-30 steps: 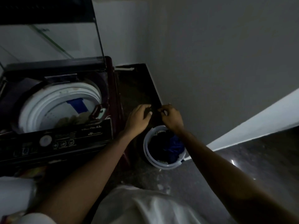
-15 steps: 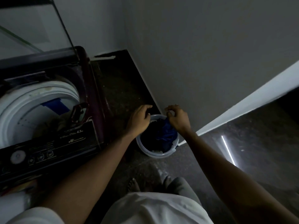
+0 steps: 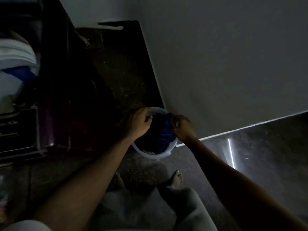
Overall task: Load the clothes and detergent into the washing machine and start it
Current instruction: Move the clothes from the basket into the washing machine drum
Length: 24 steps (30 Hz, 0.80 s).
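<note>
A dark speckled floor (image 3: 116, 80) carries a pale bucket (image 3: 150, 155) at centre against the wall's foot, the washing machine (image 3: 50, 114) at nine o'clock, and two bare feet (image 3: 176, 178) at six o'clock.

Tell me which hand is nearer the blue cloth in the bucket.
Right. The right hand is at the blue cloth, fingers pinching its top edge. The left hand is across the bucket at the far left rim, over dark clothes.
</note>
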Tool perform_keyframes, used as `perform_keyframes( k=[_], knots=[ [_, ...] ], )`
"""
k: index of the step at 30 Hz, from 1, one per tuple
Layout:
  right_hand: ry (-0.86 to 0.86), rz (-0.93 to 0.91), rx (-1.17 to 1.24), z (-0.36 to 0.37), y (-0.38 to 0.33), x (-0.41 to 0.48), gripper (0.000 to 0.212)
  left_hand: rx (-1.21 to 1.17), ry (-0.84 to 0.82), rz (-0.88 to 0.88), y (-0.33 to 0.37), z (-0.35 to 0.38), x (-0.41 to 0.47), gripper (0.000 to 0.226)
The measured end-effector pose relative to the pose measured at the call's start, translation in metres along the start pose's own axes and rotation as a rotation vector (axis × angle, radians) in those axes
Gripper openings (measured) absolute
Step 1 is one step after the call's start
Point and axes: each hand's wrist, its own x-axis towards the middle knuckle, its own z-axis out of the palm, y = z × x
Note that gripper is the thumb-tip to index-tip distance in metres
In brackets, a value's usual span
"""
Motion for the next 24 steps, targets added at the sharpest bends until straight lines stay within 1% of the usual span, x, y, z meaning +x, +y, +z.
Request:
perform_keyframes(
  k=[3, 5, 7, 10, 12, 14, 15, 17, 18, 21, 24],
  knots=[
    [-0.037, -0.012, -0.084, 0.044, 0.045, 0.033, 0.028, 0.016, -0.034, 0.030, -0.034, 0.056, 0.026, 0.031],
    [-0.083, -0.022, -0.179, 0.076, 0.074, 0.055, 0.035, 0.042, -0.085, 0.036, -0.064, 0.094, 0.043, 0.037],
    [-0.123, -0.037, -0.249, 0.108, 0.104, 0.076, 0.048, 0.085, -0.136, 0.038, -0.097, 0.133, 0.059, 0.045],
    [-0.191, -0.086, -0.319, 0.148, 0.137, 0.104, 0.075, 0.180, -0.193, 0.044, -0.139, 0.176, 0.078, 0.061],
    [-0.226, -0.124, -0.424, 0.175, 0.154, 0.124, 0.081, 0.214, -0.228, 0.048, -0.164, 0.199, 0.091, 0.071],
    [-0.240, -0.168, -0.514, 0.201, 0.164, 0.138, 0.074, 0.227, -0.228, 0.036, -0.188, 0.216, 0.099, 0.080],
    [-0.235, -0.168, -0.510, 0.199, 0.161, 0.137, 0.064, 0.218, -0.241, 0.026, -0.189, 0.215, 0.098, 0.084],
    [-0.151, -0.169, -0.471, 0.198, 0.158, 0.135, 0.041, 0.196, -0.243, 0.015, -0.190, 0.214, 0.092, 0.090],
    [-0.118, -0.170, -0.461, 0.197, 0.157, 0.135, 0.034, 0.187, -0.242, 0.010, -0.190, 0.213, 0.089, 0.092],
    [-0.107, -0.163, -0.416, 0.179, 0.144, 0.130, 0.026, 0.151, -0.246, -0.010, -0.179, 0.199, 0.079, 0.096],
    [-0.102, -0.199, -0.340, 0.137, 0.111, 0.105, 0.027, 0.085, -0.231, -0.030, -0.141, 0.157, 0.060, 0.093]
  ],
)
